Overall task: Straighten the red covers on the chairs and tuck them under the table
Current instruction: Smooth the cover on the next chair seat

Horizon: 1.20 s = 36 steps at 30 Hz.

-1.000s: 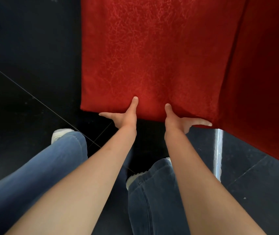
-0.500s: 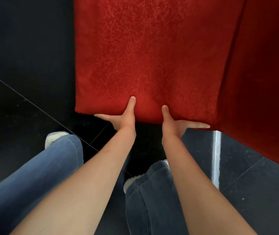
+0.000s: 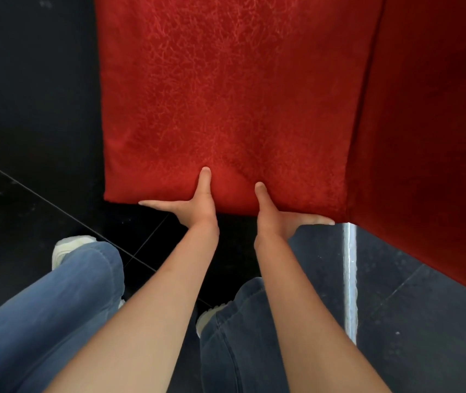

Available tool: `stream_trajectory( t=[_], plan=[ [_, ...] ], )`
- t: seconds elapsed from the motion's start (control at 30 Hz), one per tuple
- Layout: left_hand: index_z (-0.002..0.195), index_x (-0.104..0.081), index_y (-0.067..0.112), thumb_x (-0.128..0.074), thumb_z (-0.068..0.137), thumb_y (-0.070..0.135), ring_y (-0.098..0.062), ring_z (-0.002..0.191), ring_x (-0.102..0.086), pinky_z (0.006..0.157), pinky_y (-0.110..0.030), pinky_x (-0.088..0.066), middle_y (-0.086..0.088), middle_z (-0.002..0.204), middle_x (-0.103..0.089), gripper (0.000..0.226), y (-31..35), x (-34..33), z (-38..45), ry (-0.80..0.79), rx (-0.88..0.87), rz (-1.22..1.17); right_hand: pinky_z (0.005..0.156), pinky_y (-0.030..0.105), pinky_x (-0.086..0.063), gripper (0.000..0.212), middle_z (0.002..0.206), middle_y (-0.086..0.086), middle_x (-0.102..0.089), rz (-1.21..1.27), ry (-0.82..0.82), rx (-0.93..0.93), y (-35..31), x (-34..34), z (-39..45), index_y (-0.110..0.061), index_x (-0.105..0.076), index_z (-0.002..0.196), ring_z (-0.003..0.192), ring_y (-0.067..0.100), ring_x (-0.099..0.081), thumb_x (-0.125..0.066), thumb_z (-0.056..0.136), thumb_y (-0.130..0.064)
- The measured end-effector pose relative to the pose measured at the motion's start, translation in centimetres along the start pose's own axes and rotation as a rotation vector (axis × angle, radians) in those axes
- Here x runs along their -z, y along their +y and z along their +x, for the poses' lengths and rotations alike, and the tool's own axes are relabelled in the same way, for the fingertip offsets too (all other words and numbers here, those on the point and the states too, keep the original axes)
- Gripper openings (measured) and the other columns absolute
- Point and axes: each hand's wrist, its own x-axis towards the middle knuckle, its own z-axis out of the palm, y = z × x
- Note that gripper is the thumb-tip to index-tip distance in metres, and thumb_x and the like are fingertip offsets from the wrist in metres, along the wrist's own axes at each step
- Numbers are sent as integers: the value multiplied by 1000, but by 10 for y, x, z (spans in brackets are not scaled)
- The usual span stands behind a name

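A chair seat in a red patterned cover (image 3: 226, 95) fills the upper middle of the head view. My left hand (image 3: 194, 204) lies against the seat's front edge, thumb straight on top of the cover and fingers stretched out leftward along the edge. My right hand (image 3: 282, 214) mirrors it, thumb on top and fingers stretched rightward along the same edge. Both hands press on the seat with straight fingers. The cover looks smooth, with faint creases near my thumbs.
A darker red cloth (image 3: 430, 137) hangs close along the seat's right side. Below it stands a shiny metal leg (image 3: 350, 279). The floor (image 3: 27, 137) is black tile. My jeans-clad legs (image 3: 56, 307) and white shoes are below the seat.
The red seat has shifted left in view and my hands have stayed on its front edge, spreading slightly wider. My feet have shuffled a little.
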Motion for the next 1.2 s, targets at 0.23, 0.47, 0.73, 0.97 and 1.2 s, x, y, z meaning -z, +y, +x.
stream_trajectory(
  t=[0.23,0.47,0.73,0.97,1.2],
  plan=[
    [138,33,48,-87,64,34,-16,108,-55,96,-51,-50,-1,140,-41,142,1,-1,4,-8,29,-32,97,25,-38,152,125,-12,-35,76,-6,24,4,-1,6,-30,49,133,96,-10,-44,-88,68,-22],
    [135,37,50,-88,61,35,-17,115,-55,98,-51,-48,-1,143,-40,146,-4,2,14,-61,52,-48,107,46,-43,153,135,-10,-35,185,16,54,8,-5,10,-39,46,133,101,-6,-48,-90,65,-22],
    [139,29,52,-88,63,31,-18,108,-51,100,-56,-45,-2,146,-34,141,32,0,-4,-44,76,-70,104,34,-42,153,143,-2,-30,215,69,94,-17,-12,-13,-33,42,138,102,-1,-50,-91,63,-21],
    [145,24,43,-88,63,37,-14,95,-41,101,-47,-41,-5,145,-35,139,90,-4,-67,56,0,-43,86,26,-43,146,102,-24,-35,230,171,125,-83,-9,-60,-32,28,147,78,-4,-48,-91,63,-30],
    [142,30,44,-87,64,36,-18,98,-47,102,-53,-43,-3,138,-35,141,135,-8,-115,-30,-59,-54,76,29,-41,144,107,0,-35,219,126,105,-151,0,-93,-42,29,144,72,-1,-42,-89,63,-35]
  ],
)
